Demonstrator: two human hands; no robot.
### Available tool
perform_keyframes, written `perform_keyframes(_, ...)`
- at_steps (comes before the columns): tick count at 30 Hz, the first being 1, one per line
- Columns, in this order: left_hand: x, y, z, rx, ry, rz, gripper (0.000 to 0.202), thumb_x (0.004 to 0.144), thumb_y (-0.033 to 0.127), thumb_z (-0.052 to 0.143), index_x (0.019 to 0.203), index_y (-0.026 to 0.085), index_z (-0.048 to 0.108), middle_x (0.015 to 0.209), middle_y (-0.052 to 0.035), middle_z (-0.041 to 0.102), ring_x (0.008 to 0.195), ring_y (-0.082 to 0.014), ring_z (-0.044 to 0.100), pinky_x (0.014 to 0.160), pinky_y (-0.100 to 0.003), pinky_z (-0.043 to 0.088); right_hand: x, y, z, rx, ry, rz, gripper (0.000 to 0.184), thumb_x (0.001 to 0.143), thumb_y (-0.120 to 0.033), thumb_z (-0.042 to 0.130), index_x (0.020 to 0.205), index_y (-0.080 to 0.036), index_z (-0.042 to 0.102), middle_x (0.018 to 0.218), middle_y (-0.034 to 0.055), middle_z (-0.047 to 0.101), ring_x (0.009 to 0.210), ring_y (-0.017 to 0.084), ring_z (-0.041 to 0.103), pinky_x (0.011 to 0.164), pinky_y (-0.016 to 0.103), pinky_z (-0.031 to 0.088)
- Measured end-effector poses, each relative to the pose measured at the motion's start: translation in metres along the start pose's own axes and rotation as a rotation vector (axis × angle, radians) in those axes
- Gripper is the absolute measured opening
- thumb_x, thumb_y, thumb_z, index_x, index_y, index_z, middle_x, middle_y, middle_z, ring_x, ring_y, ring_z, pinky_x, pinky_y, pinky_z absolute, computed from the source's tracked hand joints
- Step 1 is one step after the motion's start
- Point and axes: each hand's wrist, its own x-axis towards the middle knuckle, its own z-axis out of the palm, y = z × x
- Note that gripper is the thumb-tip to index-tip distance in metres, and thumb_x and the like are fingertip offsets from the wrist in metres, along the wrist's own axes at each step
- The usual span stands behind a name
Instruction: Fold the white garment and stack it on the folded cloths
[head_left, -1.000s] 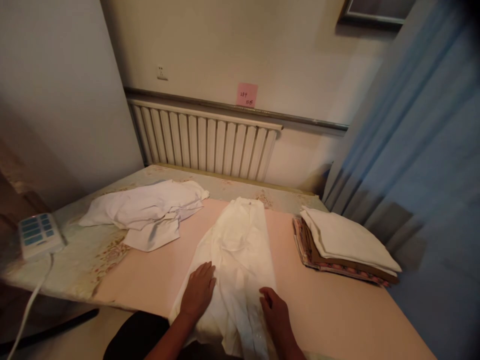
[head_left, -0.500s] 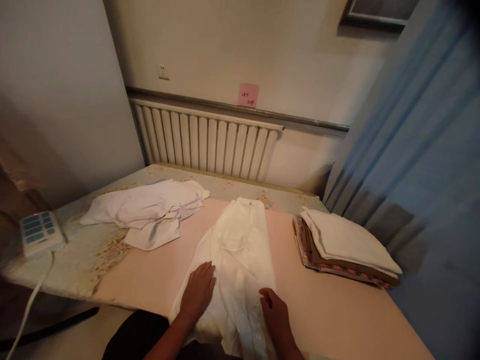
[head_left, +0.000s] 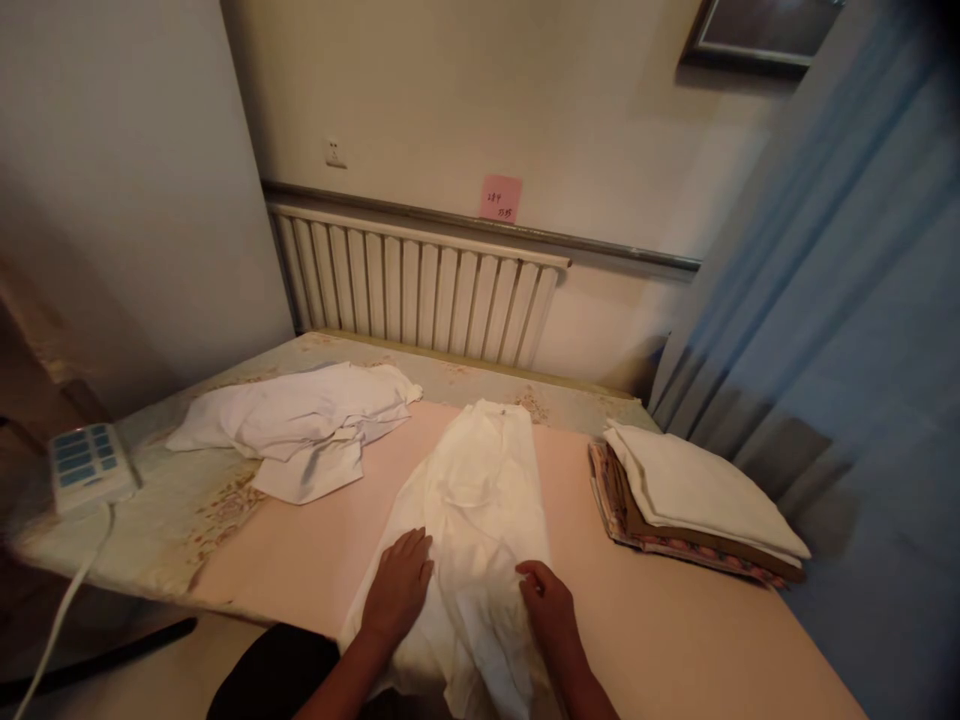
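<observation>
A white shirt (head_left: 487, 500), folded into a long narrow shape with some wrinkles, lies in front of me, its lower part reaching the near table edge. My left hand (head_left: 401, 580) rests flat on its left side, fingers stretched out. At the right edge of the cloth my right hand (head_left: 549, 605) has its fingers curled in a pinch at the fabric; the fingertips are partly hidden. Beneath the shirt is a pink mat (head_left: 637, 630).
Another white garment (head_left: 300, 410) lies crumpled at the left. A stack of folded clothes (head_left: 705, 500) sits at the right. A power strip (head_left: 90, 465) with a white cord rests at the left table corner. Behind are a radiator (head_left: 412, 285) and a blue curtain (head_left: 862, 350).
The lower part of the shirt near my right hand has shifted, and the buttoned strip seen there before no longer shows clearly. My right hand has moved slightly up; my left stays on the cloth.
</observation>
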Motion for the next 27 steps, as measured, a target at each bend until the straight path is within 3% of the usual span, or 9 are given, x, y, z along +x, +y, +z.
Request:
perform_keyframes(4,0.000,-0.001,0.000,0.002,0.011,0.010,0.040,0.093,0.029,0.041,0.127,0.021,0.059,0.137,-0.0091,0.058,0.129,-0.0245,0.049,0.106,-0.046,0.039,0.009,-0.004,-0.003,-0.053,0.028,-0.031,0.033,0.074,-0.033,0.041,0.082,-0.020,0.070,0.064,0.0011,0.066,0.060,0.020,0.060,0.058,0.028,0.045)
perform_keyframes(9,0.000,0.001,-0.002,0.017,0.008,0.008,0.040,0.093,0.029,0.040,0.128,0.020,0.058,0.137,-0.0089,0.058,0.129,-0.0241,0.049,0.107,-0.046,0.039,0.003,0.021,0.003,-0.189,0.010,-0.051,0.032,0.082,-0.030,0.038,0.088,-0.020,0.069,0.081,0.0051,0.072,0.076,0.022,0.067,0.071,0.030,0.049)
perform_keyframes(13,-0.001,-0.001,0.001,0.015,0.014,0.016,0.041,0.093,0.030,0.040,0.129,0.021,0.058,0.137,-0.0082,0.058,0.129,-0.0242,0.049,0.107,-0.046,0.040,-0.012,0.040,0.013,-0.268,0.059,-0.158,0.034,0.089,-0.030,0.036,0.100,-0.020,0.067,0.100,0.0080,0.071,0.092,0.021,0.067,0.083,0.032,0.050)
perform_keyframes(17,0.002,-0.009,0.009,0.008,0.043,0.002,0.043,0.094,0.031,0.040,0.132,0.020,0.056,0.136,-0.0088,0.059,0.128,-0.0233,0.051,0.109,-0.045,0.039,-0.019,0.046,0.017,-0.306,0.051,-0.248,0.033,0.092,-0.029,0.035,0.105,-0.021,0.064,0.099,0.0069,0.070,0.087,0.019,0.069,0.078,0.029,0.053)
perform_keyframes(21,0.020,-0.021,0.017,0.018,0.058,0.008,0.046,0.093,0.031,0.039,0.135,0.017,0.053,0.138,-0.0102,0.057,0.130,-0.0232,0.050,0.111,-0.044,0.038,-0.018,0.043,0.016,-0.307,0.074,-0.281,0.031,0.094,-0.030,0.036,0.103,-0.022,0.064,0.094,0.0059,0.070,0.082,0.019,0.069,0.073,0.027,0.054)
perform_keyframes(27,0.063,-0.042,0.028,0.013,-0.012,0.017,0.051,0.094,0.033,0.035,0.141,0.016,0.046,0.143,-0.0112,0.052,0.135,-0.0237,0.044,0.112,-0.043,0.035,-0.015,0.046,0.023,-0.270,0.120,-0.292,0.033,0.094,-0.037,0.036,0.096,-0.024,0.066,0.086,0.0053,0.071,0.074,0.019,0.069,0.068,0.027,0.055)
